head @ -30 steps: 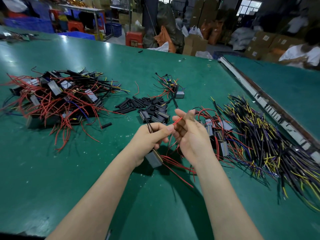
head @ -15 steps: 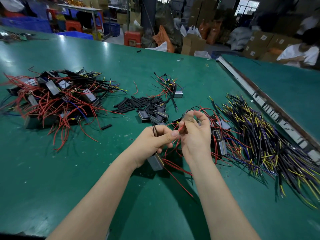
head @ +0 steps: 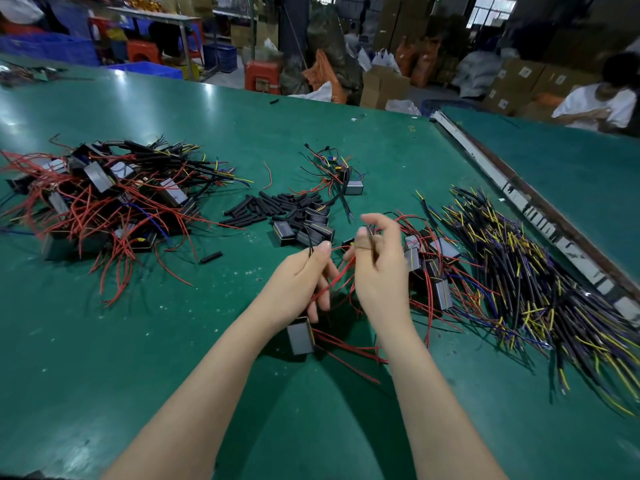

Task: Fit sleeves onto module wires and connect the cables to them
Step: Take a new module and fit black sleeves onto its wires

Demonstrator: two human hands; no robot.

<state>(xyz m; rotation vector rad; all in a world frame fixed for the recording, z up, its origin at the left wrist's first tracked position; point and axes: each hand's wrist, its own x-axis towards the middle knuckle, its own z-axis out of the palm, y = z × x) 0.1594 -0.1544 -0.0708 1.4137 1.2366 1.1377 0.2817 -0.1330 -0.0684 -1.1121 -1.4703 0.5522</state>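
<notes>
My left hand (head: 304, 282) pinches a thin black wire, the module (head: 300, 336) dangling under it; right hand (head: 377, 268) fingers clamp what looks like a black sleeve over a red wire (head: 341, 273). Finished pile (head: 100, 199) at ten o'clock, loose sleeves (head: 263, 209) at twelve, cables (head: 540, 289) at three. I'd judge plenty left.

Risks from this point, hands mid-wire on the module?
1. The module dangles below the left hand by its wires; a tug may strain them.
2. Its loose red wires trail toward the module pile and may snag.
3. The right hand pinches a thin black wire that may slip out.
</notes>
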